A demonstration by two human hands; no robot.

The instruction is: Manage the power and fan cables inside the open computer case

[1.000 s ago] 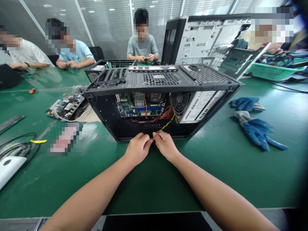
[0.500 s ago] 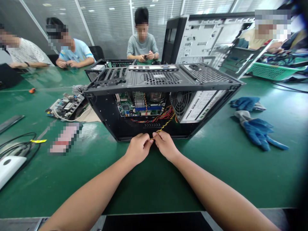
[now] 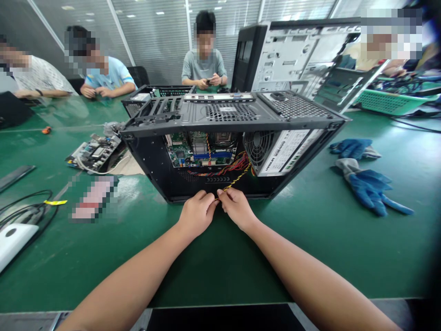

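Here, we pinch the twisted yellow-and-black cable (image 3: 237,179) between the fingertips of our left hand (image 3: 196,214) and our right hand (image 3: 238,210), which sit close together at the near lower edge of the open computer case (image 3: 217,112). From our fingers the cable runs up inside, beside the power supply (image 3: 280,154). The case stands on the green worktop (image 3: 220,271), well left of the blue gloves (image 3: 370,186).

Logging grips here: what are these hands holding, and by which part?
Left hand and right hand pinch the yellow-black cable near the lower case edge; the cable's end is hidden.
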